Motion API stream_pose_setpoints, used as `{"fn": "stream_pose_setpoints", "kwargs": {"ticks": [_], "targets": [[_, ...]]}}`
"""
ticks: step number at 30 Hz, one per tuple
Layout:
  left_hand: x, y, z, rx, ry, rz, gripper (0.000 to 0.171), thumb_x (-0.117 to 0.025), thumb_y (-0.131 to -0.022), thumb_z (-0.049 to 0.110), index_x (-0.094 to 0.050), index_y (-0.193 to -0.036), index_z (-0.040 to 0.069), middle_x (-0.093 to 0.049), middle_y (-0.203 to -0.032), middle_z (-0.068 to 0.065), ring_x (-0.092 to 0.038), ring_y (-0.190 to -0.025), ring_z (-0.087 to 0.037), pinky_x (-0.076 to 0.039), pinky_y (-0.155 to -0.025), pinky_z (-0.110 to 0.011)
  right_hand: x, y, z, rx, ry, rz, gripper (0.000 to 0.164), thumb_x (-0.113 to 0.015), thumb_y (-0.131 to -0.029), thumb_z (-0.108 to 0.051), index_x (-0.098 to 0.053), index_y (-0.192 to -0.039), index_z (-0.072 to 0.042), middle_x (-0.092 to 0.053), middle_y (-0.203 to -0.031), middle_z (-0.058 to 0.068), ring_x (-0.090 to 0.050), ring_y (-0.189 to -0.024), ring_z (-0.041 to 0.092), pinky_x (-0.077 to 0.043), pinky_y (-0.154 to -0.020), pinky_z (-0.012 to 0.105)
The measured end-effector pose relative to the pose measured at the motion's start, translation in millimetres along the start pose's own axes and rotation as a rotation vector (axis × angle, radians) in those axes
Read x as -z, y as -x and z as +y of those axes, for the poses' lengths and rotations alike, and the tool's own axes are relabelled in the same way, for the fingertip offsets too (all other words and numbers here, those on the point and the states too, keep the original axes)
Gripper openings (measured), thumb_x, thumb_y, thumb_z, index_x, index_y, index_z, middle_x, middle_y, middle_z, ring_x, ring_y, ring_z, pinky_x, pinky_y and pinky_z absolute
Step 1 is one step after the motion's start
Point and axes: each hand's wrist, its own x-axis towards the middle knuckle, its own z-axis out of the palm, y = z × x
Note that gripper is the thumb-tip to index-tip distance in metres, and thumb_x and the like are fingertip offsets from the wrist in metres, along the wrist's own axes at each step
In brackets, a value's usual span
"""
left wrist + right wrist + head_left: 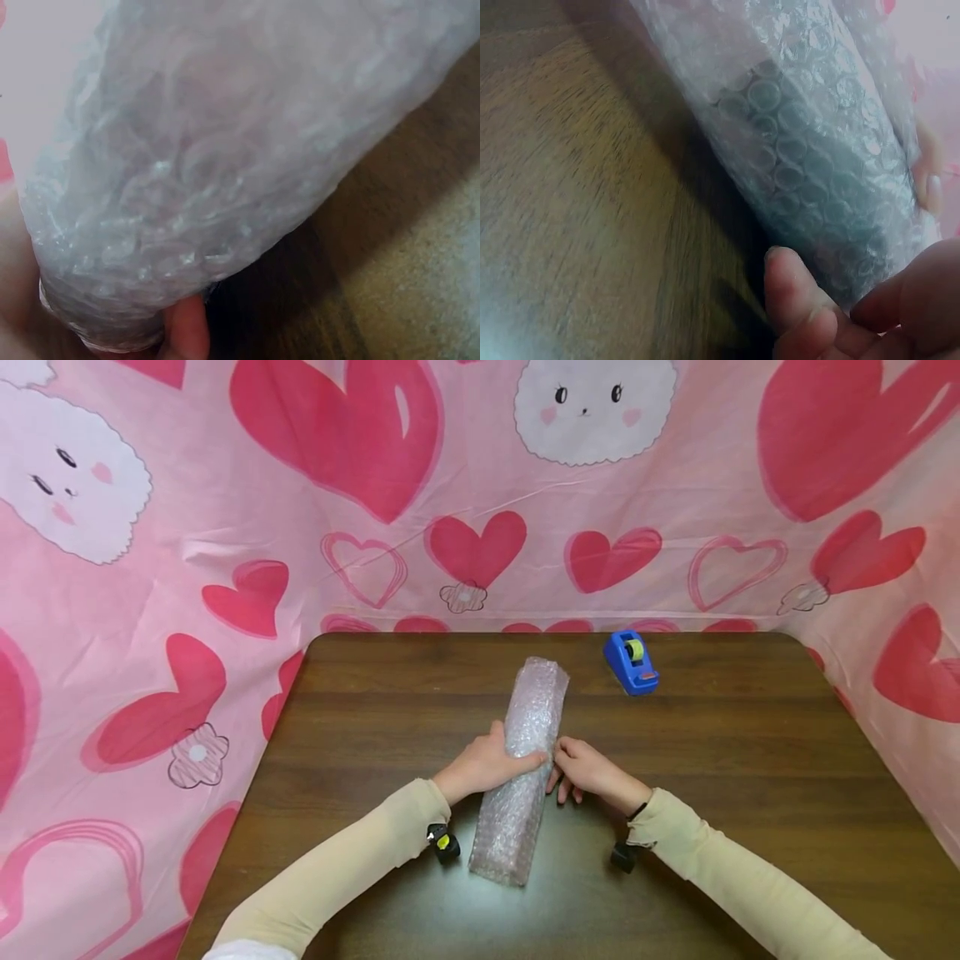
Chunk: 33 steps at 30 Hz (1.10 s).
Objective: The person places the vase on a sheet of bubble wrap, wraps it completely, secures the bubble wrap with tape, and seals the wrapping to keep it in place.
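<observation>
A long, flattened bundle of bubble wrap (534, 710) is held slanting over the table, its far end leaning right. My left hand (491, 764) grips it around the middle from the left, thumb across the upper face. In the left wrist view the bubble wrap (225, 150) fills most of the picture, with a fingertip (187, 326) at its lower edge. My right hand (588, 772) is at the right edge, thumb and forefinger pinching the wrap there while the other fingers hang below. In the right wrist view, a dark greenish shape shows through the bubbles (810, 172).
A blue tape dispenser (628, 664) with a yellowish roll stands near the back edge, right of the bundle. The brown wooden table (375, 693) is bordered by a pink curtain (480, 485) printed with hearts, behind and along both sides.
</observation>
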Motion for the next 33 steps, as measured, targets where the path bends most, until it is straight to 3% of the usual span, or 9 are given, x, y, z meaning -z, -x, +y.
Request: {"fn": "stream_pose_setpoints", "kwargs": {"ticks": [5, 11, 17, 21, 24, 28, 33], "targets": [[-0.2, -2.5, -2.3, 0.006, 0.02, 0.002, 0.107, -0.064, -0.087, 0.074, -0.034, -0.151, -0.006, -0.062, -0.128, -0.029, -0.068, -0.105, -0.034, -0.058, -0.084, -0.046, 4.9, -0.4, 4.0, -0.023, -0.005, -0.021, 0.028, -0.035, -0.112, -0.013, -0.053, -0.098, 0.003, -0.073, -0.08, 0.015, -0.063, -0.053, 0.014, -0.044, -0.042, 0.024], [1.9, -5.7, -5.7, 0.02, 0.075, -0.021, 0.115, -0.054, -0.09, 0.079, -0.025, -0.157, -0.01, -0.042, -0.155, -0.028, -0.052, -0.135, -0.036, -0.047, -0.106, -0.05, 8.0, 2.0, 8.1, -0.017, -0.002, -0.049, 0.026, -0.041, -0.112, -0.016, -0.056, -0.104, 0.004, -0.073, -0.081, 0.012, -0.064, -0.055, 0.013, -0.044, -0.044, 0.024], [6.5, -7.6, -9.4, -0.038, 0.116, -0.015, 0.076, -0.027, -0.109, 0.049, -0.033, -0.15, -0.015, -0.043, -0.151, -0.033, -0.042, -0.142, -0.041, -0.037, -0.116, -0.053, 8.5, 5.0, 11.9, 0.005, 0.027, -0.055, 0.024, -0.046, -0.11, -0.015, -0.059, -0.108, 0.005, -0.072, -0.081, 0.01, -0.064, -0.057, 0.014, -0.045, -0.045, 0.024], [6.9, -6.4, -14.3, -0.05, 0.154, 0.017, 0.063, -0.03, -0.108, 0.04, -0.043, -0.142, -0.013, -0.054, -0.138, -0.029, -0.051, -0.131, -0.037, -0.044, -0.108, -0.05, 10.8, 5.2, 13.0, 0.031, 0.069, -0.048, 0.025, -0.048, -0.109, -0.017, -0.062, -0.109, 0.004, -0.072, -0.081, 0.007, -0.065, -0.059, 0.016, -0.046, -0.046, 0.026], [6.6, -4.5, -17.4, -0.03, 0.216, 0.026, 0.061, -0.035, -0.108, 0.042, -0.048, -0.136, -0.01, -0.059, -0.126, -0.025, -0.059, -0.114, -0.033, -0.054, -0.09, -0.046, 13.5, 6.3, 12.8, 0.052, 0.093, -0.041, 0.025, -0.048, -0.109, -0.016, -0.063, -0.11, 0.004, -0.072, -0.082, 0.008, -0.066, -0.061, 0.018, -0.047, -0.047, 0.028], [6.1, -0.7, -20.6, -0.005, 0.301, 0.007, 0.063, -0.04, -0.109, 0.047, -0.046, -0.138, -0.009, -0.06, -0.121, -0.025, -0.065, -0.099, -0.029, -0.06, -0.069, -0.039, 16.7, 9.2, 12.9, 0.07, 0.103, -0.038, 0.025, -0.048, -0.109, -0.016, -0.064, -0.11, 0.004, -0.072, -0.084, 0.009, -0.066, -0.063, 0.02, -0.049, -0.049, 0.029], [6.5, 2.9, -27.5, -0.01, 0.324, 0.001, 0.068, -0.039, -0.11, 0.051, -0.042, -0.147, -0.006, -0.059, -0.13, -0.028, -0.066, -0.102, -0.03, -0.061, -0.068, -0.038, 19.3, 13.4, 13.4, 0.093, 0.136, -0.019, 0.026, -0.05, -0.109, -0.018, -0.065, -0.109, 0.003, -0.071, -0.084, 0.007, -0.066, -0.066, 0.021, -0.051, -0.052, 0.031]]}}
